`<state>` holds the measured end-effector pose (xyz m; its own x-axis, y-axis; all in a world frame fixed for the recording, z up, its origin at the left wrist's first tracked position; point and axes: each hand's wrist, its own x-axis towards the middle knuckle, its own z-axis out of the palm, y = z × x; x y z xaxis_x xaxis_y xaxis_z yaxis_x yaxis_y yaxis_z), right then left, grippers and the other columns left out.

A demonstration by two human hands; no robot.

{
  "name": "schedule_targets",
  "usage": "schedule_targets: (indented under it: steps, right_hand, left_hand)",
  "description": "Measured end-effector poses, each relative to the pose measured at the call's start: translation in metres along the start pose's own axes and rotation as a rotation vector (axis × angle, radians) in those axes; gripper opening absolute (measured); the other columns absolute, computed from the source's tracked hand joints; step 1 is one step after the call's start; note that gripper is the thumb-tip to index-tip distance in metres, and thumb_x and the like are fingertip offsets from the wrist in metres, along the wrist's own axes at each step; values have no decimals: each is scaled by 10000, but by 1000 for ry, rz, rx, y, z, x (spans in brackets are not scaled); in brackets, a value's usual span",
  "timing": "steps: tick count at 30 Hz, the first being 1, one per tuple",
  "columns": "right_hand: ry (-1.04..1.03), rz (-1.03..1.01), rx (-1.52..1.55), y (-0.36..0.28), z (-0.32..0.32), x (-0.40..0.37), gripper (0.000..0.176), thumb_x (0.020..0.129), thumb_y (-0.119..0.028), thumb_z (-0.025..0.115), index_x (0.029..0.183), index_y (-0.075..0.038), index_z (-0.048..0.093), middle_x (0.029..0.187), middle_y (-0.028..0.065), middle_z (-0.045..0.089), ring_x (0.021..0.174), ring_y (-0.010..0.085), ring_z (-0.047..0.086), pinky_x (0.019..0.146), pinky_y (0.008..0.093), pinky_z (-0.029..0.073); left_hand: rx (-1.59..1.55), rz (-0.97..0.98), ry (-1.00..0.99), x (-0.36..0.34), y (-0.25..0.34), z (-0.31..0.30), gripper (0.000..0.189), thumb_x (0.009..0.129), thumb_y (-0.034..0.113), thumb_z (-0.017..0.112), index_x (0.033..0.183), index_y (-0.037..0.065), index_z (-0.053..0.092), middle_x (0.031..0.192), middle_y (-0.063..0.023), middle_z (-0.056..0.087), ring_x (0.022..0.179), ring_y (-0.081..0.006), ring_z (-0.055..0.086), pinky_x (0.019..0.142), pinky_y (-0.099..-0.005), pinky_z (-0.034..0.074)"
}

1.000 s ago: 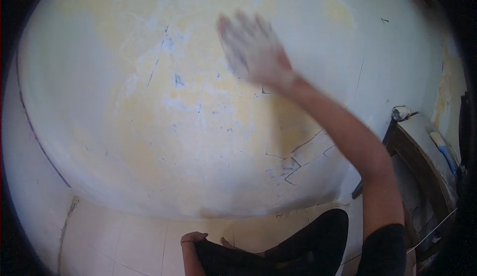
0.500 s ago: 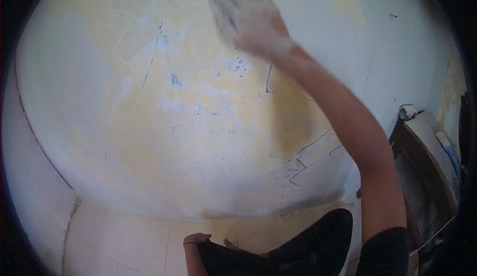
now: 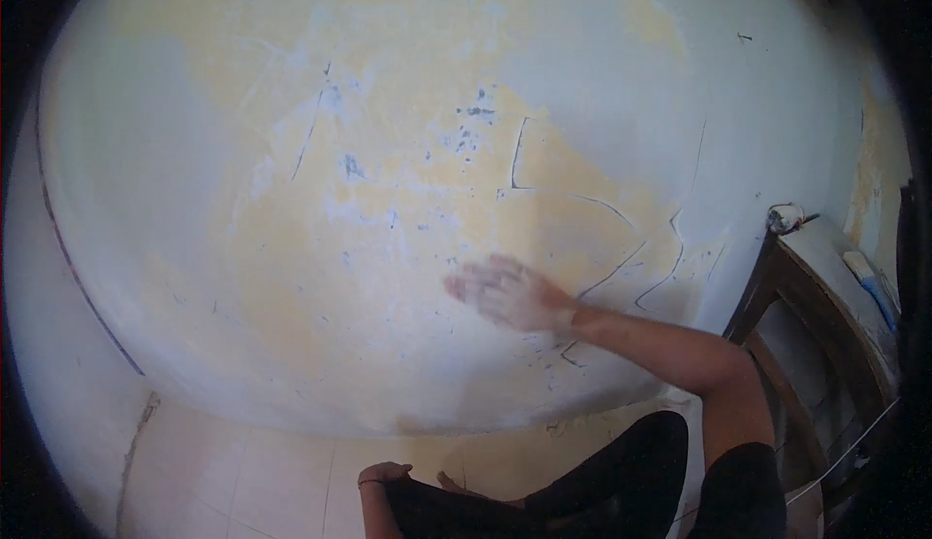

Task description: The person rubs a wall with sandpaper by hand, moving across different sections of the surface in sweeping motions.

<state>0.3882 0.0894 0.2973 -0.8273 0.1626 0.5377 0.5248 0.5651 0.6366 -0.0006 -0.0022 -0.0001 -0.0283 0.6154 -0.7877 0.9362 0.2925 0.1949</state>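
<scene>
A wall (image 3: 243, 277) with yellow and whitish patches, cracks and dark chips fills most of the view. My right hand (image 3: 507, 293) is in front of its lower middle, slightly blurred, palm side toward the wall and fingers pointing left. It looks open, and nothing shows in it; whether it touches the surface is unclear. Low in the view, my left hand (image 3: 386, 471) rests at the dark clothing (image 3: 447, 510) over my leg, its thumb to the right. Its fingers are mostly hidden, so what it holds cannot be made out.
At the right stands a dark wooden frame (image 3: 830, 296), with a brush (image 3: 871, 286) with a blue part and a small whitish round object (image 3: 784, 218) on top. A thin pale cord crosses the lower right. Pale floor tiles (image 3: 282, 471) lie below the wall.
My right hand has moved down from the top of the wall to its lower middle, and the arm is now lower and more level. My left hand stays in place.
</scene>
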Motion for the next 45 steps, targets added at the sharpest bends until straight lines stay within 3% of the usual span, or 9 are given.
schedule_targets:
  steps: [7, 9, 12, 18, 20, 32, 41, 43, 45]
  right_hand:
    - [369, 243, -452, 178, -125, 122, 547, 906, -270, 469, 1417, -96, 379, 1493, 83, 337, 1354, 312, 342, 1117, 505, 217]
    - [333, 229, -687, 215, -163, 149, 563, 1000, -308, 184, 1483, -22, 139, 1562, 118, 102, 1442, 265, 91, 1180, 392, 63]
    - [278, 362, -602, 246, -191, 171, 565, 1002, -313, 177, 1485, -25, 124, 1562, 119, 97, 1444, 270, 77, 1181, 391, 45]
    - [343, 431, -506, 204, -150, 155, 567, 1008, -329, 183, 1487, -31, 123, 1563, 110, 103, 1445, 269, 60, 1182, 384, 26]
    - [459, 279, -490, 178, -107, 128, 534, 916, -296, 437, 1396, -68, 385, 1472, 124, 355, 1331, 336, 365, 1091, 514, 272]
    - [-130, -196, -39, -16, 20, -46, 569, 921, -285, 404, 1448, -86, 320, 1476, 42, 361, 1353, 218, 339, 1124, 402, 236]
    - [312, 47, -635, 211, -149, 107, 507, 903, -260, 464, 1369, -62, 433, 1452, 120, 387, 1321, 326, 375, 1081, 491, 294]
    - [256, 227, -733, 247, -184, 134, 565, 1009, -326, 184, 1483, -23, 130, 1560, 122, 107, 1443, 274, 70, 1182, 387, 33]
    - [227, 361, -602, 259, -215, 149, 570, 1010, -332, 177, 1483, -19, 118, 1560, 126, 99, 1443, 276, 65, 1182, 388, 33]
  left_hand:
    - [-40, -11, -66, 28, -7, 1, 494, 891, 563, 401, 1127, 236, 688, 1319, -119, 544, 1199, -296, 504, 1031, -447, 366]
    - [-58, -7, -89, 39, -11, 2, 493, 897, 558, 397, 1121, 232, 692, 1314, -121, 547, 1194, -292, 505, 1031, -445, 366]
    - [-51, 1, -121, 44, -12, 0, 500, 902, 559, 390, 1119, 225, 693, 1308, -117, 552, 1191, -288, 507, 1031, -441, 365]
    - [-45, 35, -33, 19, 3, -1, 499, 903, 521, 410, 1058, 155, 713, 1138, -100, 659, 1080, -267, 589, 965, -400, 420]
    - [-36, 42, -23, 11, 2, -2, 500, 906, 519, 407, 1058, 153, 712, 1145, -106, 656, 1089, -275, 586, 972, -401, 416]
    - [-29, -2, -59, 4, -1, 1, 485, 914, 546, 381, 1121, 233, 690, 1286, -90, 574, 1191, -291, 515, 1038, -426, 361]
    - [-96, 12, -31, 11, 9, 0, 504, 921, 494, 430, 1059, 96, 706, 1069, -102, 682, 991, -238, 620, 904, -395, 459]
    - [-113, 0, -50, 11, 8, -2, 505, 921, 492, 431, 1058, 91, 706, 1066, -103, 682, 985, -236, 621, 901, -392, 461]
    - [-110, -35, -93, 5, 12, -5, 489, 906, 542, 414, 1095, 193, 699, 1205, -87, 616, 1118, -271, 551, 989, -418, 397]
